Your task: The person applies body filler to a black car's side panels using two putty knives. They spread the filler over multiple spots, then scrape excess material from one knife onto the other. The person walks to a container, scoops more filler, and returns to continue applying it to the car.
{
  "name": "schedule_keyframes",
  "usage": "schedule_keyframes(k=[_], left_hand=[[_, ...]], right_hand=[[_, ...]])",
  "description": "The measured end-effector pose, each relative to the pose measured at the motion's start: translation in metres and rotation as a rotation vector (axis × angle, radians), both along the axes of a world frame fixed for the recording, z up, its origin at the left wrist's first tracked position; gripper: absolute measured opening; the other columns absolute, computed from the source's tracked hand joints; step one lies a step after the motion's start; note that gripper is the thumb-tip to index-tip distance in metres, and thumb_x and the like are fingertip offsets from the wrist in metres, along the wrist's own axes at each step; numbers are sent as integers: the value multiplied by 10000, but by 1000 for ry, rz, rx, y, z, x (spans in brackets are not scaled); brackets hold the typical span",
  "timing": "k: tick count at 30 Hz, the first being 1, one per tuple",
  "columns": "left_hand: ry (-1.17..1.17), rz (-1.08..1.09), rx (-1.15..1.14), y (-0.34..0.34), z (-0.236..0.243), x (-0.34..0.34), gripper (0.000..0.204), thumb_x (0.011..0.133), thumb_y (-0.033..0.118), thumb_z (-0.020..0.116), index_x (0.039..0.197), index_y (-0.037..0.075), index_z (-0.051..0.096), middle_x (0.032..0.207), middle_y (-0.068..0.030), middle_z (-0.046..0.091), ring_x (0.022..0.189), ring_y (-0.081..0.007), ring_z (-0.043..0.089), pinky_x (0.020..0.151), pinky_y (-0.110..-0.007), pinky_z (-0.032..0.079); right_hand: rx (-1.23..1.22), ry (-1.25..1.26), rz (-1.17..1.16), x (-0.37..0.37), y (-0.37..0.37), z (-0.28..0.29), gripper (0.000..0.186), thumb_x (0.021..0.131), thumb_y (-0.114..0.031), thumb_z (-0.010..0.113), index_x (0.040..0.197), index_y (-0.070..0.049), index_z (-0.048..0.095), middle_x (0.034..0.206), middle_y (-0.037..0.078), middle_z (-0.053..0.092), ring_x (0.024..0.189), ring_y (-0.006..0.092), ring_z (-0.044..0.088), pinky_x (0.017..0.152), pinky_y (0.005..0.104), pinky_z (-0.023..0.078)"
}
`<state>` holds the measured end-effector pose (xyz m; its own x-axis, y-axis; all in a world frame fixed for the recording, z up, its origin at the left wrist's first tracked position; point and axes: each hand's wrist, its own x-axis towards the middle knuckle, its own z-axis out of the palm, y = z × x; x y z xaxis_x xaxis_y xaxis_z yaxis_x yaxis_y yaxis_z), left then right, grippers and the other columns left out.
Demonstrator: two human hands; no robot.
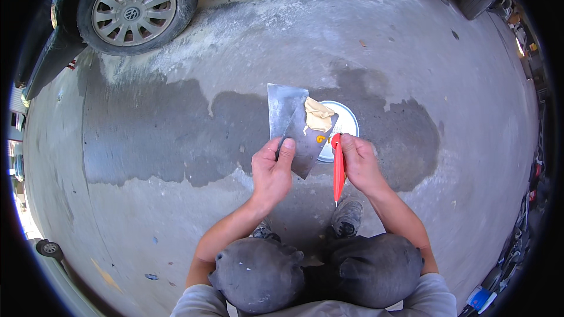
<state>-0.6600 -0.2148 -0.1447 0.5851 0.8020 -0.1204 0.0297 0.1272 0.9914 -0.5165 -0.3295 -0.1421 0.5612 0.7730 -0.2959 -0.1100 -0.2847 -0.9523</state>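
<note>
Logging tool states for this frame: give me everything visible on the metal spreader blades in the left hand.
The metal spreader blades are two flat, thin grey sheets, overlapping and fanned, tilted upward away from the person. The left hand pinches their lower edge, thumb on top. A lump of beige putty sits on the upper blade, with a small orange dab below it. The red tube in the right hand meets the blade's right edge.

I can't see most of the white lid [348, 118] behind the metal blades [294, 126]; my right hand [359, 163] covers the red tube's [338, 170] top
</note>
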Motion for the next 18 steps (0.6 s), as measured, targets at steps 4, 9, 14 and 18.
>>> schedule_keyframes(k=[4,9,14,18], left_hand=[[-81,23,-194,10,-5,0,277,953,236,524,791,20,580,701,86,477,672,-24,373,584,-201,330],[-111,-21,-285,25,-5,-1,258,955,245,520,846,32,614,746,85,518,692,-16,396,627,-178,341],[48,-129,-169,60,53,-13,255,956,254,519,893,29,622,768,86,511,715,-14,396,627,-193,355],[-14,-135,-235,62,148,-33,250,956,246,519,918,22,623,780,85,514,733,-16,406,660,-191,366]], right_hand=[[-50,-42,-19,15,5,-26,380,974,-317,443,865,6,611,654,30,568,573,102,511,538,248,420],[-291,-565,-46,54,17,-66,389,873,-275,562,1120,24,597,886,217,644,817,338,637,727,384,492],[-484,-711,164,79,-10,-49,475,852,-288,595,1199,32,537,996,194,643,873,308,632,792,360,486],[-605,305,406,68,-79,34,467,847,-282,613,1190,29,550,980,100,655,846,190,611,828,299,465]])
